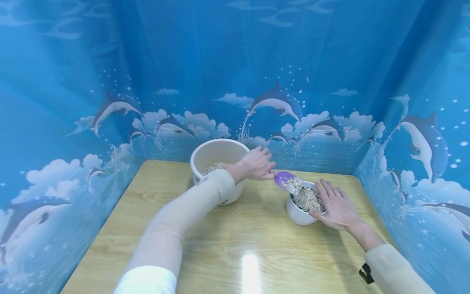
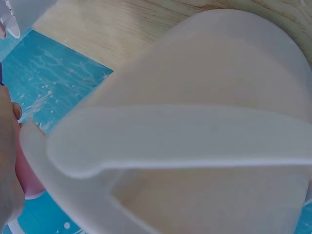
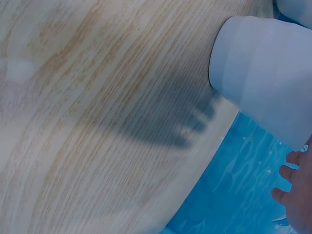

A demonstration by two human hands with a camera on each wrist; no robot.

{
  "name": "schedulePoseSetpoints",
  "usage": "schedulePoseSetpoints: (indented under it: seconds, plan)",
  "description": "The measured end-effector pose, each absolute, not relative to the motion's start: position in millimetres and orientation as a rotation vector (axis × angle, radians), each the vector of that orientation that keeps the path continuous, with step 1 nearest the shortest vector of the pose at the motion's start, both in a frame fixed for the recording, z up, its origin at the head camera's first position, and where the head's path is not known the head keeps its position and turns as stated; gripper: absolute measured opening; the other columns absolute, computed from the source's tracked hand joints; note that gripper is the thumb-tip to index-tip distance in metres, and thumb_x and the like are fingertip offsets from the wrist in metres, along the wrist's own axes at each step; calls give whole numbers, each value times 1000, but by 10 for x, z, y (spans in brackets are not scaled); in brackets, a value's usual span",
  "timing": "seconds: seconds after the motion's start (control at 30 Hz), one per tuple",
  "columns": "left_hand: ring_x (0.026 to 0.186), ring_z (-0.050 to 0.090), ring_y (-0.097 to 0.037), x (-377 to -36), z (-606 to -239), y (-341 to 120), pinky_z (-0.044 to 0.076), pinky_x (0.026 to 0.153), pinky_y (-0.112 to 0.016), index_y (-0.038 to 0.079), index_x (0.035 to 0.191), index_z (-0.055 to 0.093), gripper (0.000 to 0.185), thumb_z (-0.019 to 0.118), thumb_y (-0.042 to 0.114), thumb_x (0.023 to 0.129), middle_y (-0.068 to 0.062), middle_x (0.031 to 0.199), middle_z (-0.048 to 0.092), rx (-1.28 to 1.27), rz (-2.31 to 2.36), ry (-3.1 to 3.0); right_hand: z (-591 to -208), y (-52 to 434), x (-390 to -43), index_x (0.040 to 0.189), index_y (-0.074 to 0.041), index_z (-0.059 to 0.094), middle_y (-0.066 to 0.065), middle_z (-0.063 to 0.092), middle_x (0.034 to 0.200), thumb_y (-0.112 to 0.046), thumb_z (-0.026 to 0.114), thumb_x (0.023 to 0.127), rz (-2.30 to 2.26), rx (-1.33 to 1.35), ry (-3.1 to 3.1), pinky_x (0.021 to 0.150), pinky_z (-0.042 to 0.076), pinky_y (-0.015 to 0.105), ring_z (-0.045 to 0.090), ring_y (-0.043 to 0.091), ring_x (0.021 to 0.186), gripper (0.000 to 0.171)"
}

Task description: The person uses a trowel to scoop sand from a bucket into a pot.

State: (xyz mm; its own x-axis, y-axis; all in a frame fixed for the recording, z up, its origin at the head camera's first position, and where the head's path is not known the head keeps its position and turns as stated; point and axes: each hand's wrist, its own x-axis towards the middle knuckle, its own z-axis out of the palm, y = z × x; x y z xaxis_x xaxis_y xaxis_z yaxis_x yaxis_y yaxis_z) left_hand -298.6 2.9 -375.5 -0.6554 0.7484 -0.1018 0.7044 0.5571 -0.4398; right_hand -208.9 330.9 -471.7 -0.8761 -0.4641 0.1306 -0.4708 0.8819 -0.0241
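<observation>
Pouring step: left hand (image 1: 257, 164) grips purple scoop (image 1: 284, 179), tipping grain into small bowl (image 1: 299, 215); right hand (image 1: 335, 206), fingers flat, steadies rim. Bowl approx. full; next probably needs scoop levelled.

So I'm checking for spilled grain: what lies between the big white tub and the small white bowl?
In the head view, between the big white tub and small white bowl lies bare wooden table; above it, the purple scoop.

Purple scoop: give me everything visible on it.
The purple scoop looks like smooth plastic. It is tilted over the rim of the small white bowl, with grain heaped at its lower end above the bowl's grain. The left hand grips its handle, which is hidden. Only the head view shows it.
</observation>
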Motion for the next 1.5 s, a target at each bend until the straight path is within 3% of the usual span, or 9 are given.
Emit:
schedulePoseSetpoints:
  seconds: [0.3, 0.63, 1.0, 1.5]
  plan:
    - [119, 60, -20, -2993, -3779, 72, 49, 103, -37, 23, 134, 65, 62, 22, 61, 109, -2, 126, 69, -1227, 768, -2681, -4710, 3331, -2081, 160, 7, 29, 35, 28, 167, -63, 60, 96, 61, 727, -2900, 121, 28, 73, 33, 56, 152, 101]
    - [123, 60, -21, -2984, -3792, 136, 46, 113, -42, 24, 138, 64, 65, 21, 63, 109, -1, 130, 70, -1222, 867, -2633, -4729, 3359, -2080, 162, 6, 27, 34, 26, 168, -66, 57, 97, 37, 709, -2933, 122, 26, 73, 31, 55, 153, 101]
    - [110, 59, -18, -2969, -3821, 199, 49, 98, -35, 24, 129, 67, 65, 20, 63, 109, 1, 119, 69, -1218, 922, -2571, -4730, 3342, -2081, 163, 5, 25, 34, 26, 168, -68, 55, 97, 30, 703, -2943, 122, 27, 73, 32, 56, 152, 102]
    - [110, 57, -18, -3032, -3803, 277, 48, 95, -34, 26, 128, 66, 66, 18, 67, 108, 0, 121, 68, -1187, 1021, -2530, -4716, 3354, -2069, 162, 5, 27, 34, 25, 169, -66, 56, 97, 48, 690, -2945, 122, 25, 74, 30, 56, 153, 101]
